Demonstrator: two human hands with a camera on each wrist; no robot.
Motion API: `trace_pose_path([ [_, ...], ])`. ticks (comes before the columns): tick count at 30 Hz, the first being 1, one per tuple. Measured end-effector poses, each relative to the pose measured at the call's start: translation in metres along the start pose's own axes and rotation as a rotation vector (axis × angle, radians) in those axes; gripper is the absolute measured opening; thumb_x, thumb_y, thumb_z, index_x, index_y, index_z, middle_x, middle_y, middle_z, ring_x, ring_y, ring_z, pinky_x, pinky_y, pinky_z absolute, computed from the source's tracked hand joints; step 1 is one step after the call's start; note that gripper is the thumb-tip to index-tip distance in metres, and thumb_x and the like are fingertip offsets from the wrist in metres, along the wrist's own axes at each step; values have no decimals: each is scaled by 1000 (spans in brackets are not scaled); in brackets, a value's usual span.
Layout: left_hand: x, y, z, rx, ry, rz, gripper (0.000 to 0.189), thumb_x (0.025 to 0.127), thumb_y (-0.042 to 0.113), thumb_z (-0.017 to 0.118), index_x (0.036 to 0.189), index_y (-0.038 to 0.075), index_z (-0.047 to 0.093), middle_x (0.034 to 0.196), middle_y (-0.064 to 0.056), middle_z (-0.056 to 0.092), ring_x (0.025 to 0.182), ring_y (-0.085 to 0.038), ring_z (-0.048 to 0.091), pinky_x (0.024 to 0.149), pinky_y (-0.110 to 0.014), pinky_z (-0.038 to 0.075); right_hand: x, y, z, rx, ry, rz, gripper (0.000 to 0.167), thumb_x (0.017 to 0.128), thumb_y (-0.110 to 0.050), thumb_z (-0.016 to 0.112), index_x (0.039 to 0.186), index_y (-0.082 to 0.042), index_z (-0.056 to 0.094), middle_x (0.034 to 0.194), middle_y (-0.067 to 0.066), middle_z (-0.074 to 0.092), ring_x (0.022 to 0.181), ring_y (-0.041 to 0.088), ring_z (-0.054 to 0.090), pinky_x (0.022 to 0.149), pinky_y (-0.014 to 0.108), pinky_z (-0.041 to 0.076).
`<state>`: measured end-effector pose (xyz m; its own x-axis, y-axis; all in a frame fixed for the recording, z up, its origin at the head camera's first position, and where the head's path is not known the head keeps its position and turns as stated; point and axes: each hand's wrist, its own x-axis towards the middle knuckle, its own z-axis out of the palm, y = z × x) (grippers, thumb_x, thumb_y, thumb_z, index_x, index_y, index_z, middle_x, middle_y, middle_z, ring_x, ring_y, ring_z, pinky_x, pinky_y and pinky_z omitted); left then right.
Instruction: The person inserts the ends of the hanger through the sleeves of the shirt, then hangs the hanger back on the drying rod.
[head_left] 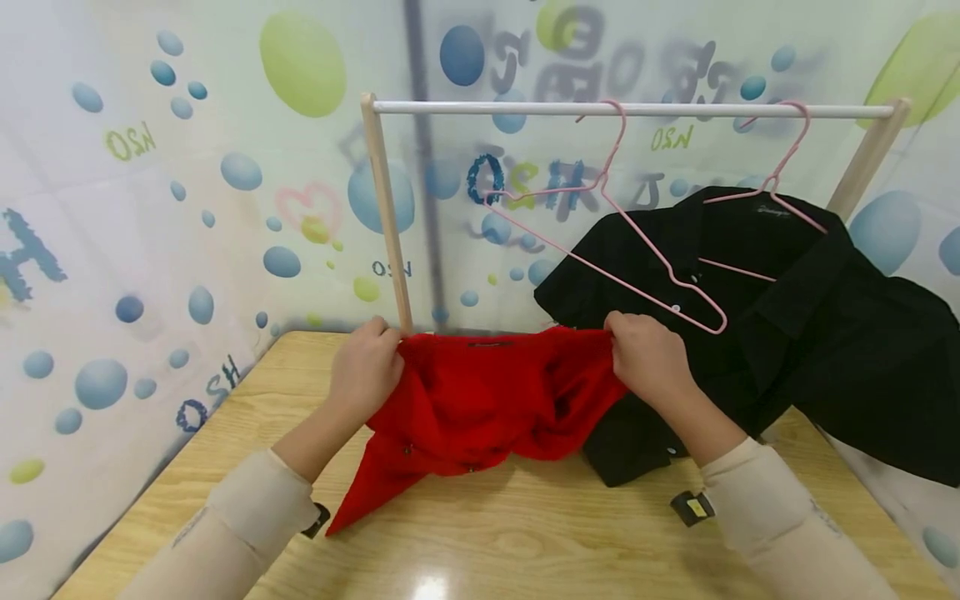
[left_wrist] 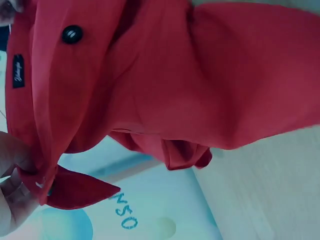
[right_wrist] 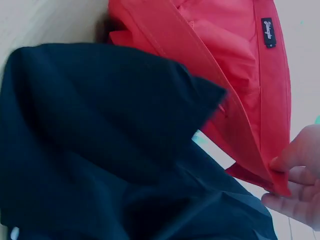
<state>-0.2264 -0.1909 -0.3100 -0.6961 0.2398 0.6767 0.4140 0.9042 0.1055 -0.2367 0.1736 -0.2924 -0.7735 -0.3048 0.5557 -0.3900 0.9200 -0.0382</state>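
A red shirt (head_left: 480, 392) with dark buttons hangs stretched between my two hands, its collar band uppermost. My left hand (head_left: 367, 367) grips one end of the collar. The other end is pinched by my right hand (head_left: 652, 358), thumb against fingers in the right wrist view. A small black label (left_wrist: 18, 71) shows inside the band, and a dark button (left_wrist: 72, 34) sits near it in the left wrist view. The shirt's lower part droops in folds over the table, with a pointed corner toward the left. Just beyond my right hand hangs a black shirt (head_left: 862, 358).
A white rail (head_left: 510, 107) on wooden posts (head_left: 386, 208) spans the back of the wooden table (head_left: 480, 533). From it hang a bare pink hanger (head_left: 602, 177) and a second pink hanger (head_left: 798, 146) carrying the black shirt. A patterned curtain (head_left: 225, 108) stands behind.
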Motion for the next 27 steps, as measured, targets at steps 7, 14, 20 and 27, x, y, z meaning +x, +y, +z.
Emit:
trace_pose_path([
  [7,25,-4,0,18,93,80,8,86,-6,59,90,-5,65,83,-18,53,70,-35,54,57,-44,52,7,1,-22,-19,200,-37,7,86,3,61,92,2,64,79,19,66,65,30,58,52,44,53],
  [14,61,0,-7,81,224,158,7,91,-4,58,90,-6,64,86,-19,53,69,-34,53,52,-46,53,15,5,-48,-1,319,-9,8,89,1,57,93,4,64,81,22,64,68,35,56,55,49,51],
  [20,91,11,-18,118,366,203,14,96,-1,51,88,-5,62,87,-20,55,66,-36,52,46,-49,51,25,8,-72,24,402,96,15,93,-4,54,96,7,64,87,26,65,72,40,57,65,55,51],
  [27,103,16,-28,122,495,196,19,93,-3,49,93,-5,68,88,-20,57,72,-37,58,56,-50,55,29,5,-77,42,642,122,23,95,-9,53,94,9,66,89,28,65,76,43,57,72,60,51],
])
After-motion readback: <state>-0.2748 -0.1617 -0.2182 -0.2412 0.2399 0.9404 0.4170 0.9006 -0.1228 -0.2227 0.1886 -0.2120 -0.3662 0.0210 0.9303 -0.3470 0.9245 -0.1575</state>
